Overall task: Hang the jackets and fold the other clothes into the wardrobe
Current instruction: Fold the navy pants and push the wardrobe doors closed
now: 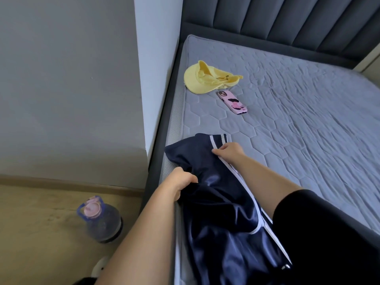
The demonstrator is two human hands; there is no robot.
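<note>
Head view: left hand (181,183) and right hand (229,151) grip navy garment (218,212), lower end cut off.

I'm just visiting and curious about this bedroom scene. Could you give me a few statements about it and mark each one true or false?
1. Both hands grip the navy garment. True: the left hand bunches the fabric and the right hand pinches it by the white stripe.
2. The phone lies on the floor. False: it lies on the mattress, near the yellow hat.
3. A water bottle stands on the floor beside the bed. True.
4. The yellow hat sits on top of the navy garment. False: they lie apart on the mattress.
</note>
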